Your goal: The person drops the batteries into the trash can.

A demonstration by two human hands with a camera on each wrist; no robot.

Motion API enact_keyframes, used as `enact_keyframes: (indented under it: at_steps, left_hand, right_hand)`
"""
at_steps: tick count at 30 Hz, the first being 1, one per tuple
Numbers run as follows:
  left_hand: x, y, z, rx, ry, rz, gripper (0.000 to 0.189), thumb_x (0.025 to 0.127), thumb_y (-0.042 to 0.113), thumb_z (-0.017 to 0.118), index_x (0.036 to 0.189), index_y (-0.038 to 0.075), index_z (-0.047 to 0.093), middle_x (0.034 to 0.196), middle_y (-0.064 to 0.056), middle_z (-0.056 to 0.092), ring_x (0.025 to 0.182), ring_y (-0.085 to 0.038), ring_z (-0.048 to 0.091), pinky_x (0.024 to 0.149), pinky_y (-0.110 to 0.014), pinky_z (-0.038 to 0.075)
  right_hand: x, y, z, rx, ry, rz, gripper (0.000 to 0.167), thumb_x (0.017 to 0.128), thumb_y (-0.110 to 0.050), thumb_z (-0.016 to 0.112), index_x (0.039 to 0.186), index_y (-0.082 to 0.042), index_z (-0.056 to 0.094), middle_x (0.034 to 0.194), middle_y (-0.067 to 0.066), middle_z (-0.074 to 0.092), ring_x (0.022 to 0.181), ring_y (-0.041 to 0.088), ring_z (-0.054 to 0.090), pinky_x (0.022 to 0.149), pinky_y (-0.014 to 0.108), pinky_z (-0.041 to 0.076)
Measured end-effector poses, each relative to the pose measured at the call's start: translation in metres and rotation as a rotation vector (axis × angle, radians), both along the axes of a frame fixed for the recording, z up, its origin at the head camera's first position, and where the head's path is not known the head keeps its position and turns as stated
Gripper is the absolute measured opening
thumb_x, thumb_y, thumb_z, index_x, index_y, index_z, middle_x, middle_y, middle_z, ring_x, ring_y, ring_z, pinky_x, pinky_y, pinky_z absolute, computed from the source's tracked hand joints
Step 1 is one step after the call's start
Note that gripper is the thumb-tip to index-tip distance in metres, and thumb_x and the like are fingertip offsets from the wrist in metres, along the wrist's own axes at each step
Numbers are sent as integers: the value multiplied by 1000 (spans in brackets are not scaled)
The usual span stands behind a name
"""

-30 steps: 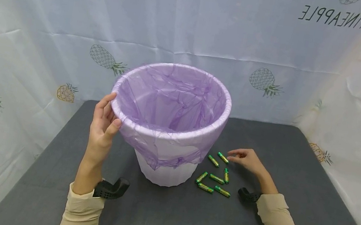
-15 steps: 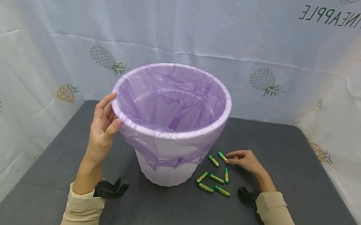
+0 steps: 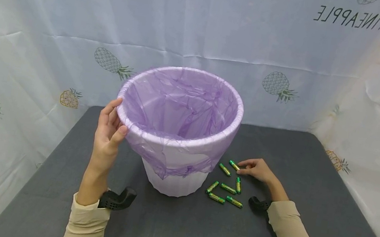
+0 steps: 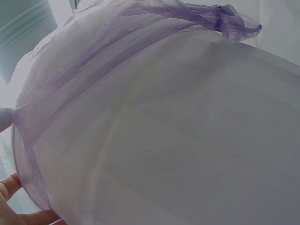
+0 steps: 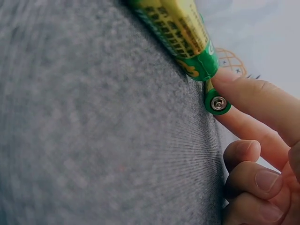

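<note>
Waste bin (image 3: 173,185), smooth white plastic with a soft sheen; bin liner (image 3: 176,110), thin translucent purple film, crinkled and glossy. Batteries (image 3: 228,188), glossy printed wrappers; the terminal (image 5: 219,103) I see end-on is bright, bare metal. Tabletop (image 3: 177,231), matt dark grey, with a fine, cloth-like grain. Curtain (image 3: 203,26), smooth, creased sheeting with a faint sheen, whether cloth or plastic I cannot tell. My sleeves (image 3: 87,222), matt cloth; the wrist mounts (image 3: 115,200) I wear, black plastic.
</note>
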State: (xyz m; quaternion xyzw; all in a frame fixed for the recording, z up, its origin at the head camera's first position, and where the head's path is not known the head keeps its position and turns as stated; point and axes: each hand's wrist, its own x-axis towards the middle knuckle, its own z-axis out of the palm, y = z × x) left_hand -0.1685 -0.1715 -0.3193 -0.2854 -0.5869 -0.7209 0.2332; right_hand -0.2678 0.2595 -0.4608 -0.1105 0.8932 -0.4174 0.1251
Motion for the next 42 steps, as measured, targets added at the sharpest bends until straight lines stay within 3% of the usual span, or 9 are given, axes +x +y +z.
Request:
enact_keyframes:
  at_steps: [9,17,25,35,42]
  left_hand:
    - [1,0,1,-1,9,-6,52,93,5,46,143,11,33,137,-2,46,112,-7,49,93,-17,42]
    - [3,1,2,-1,0,-13,52,93,4,45,143,12,33,139,-2,44,114,-7,49,94,-17,41]
    - [1,1,2,8,9,-14,52,92,4,46,142,12,33,135,-2,46,109,-7,49,91,-17,42]
    - [1,1,1,3,0,-7,52,92,5,46,142,14,34,134,-1,47,108,-6,49,90,-16,42]
    - [2,1,1,-1,-1,-3,53,92,5,46,142,13,33,136,-1,46,110,-6,49,92,-17,42]
  right_hand:
    - [0,-1,0,16,16,-16,37,81,-17,76,110,6,69,63,-8,50,56,2,39,57,20,34]
    - [2,0,-4,56,38,-83,30,82,-20,74,103,2,73,74,-1,65,61,6,42,59,22,36]
    - [2,0,-2,23,56,-75,27,84,-16,72,102,5,72,64,-7,52,57,3,40,57,21,35]
    - [5,-2,-2,-4,69,-85,28,86,-16,70,103,6,71,65,-5,53,56,2,41,55,21,35]
    - [8,-3,2,-32,163,-53,26,87,-15,68,102,6,71,67,4,57,55,0,40,56,21,35]
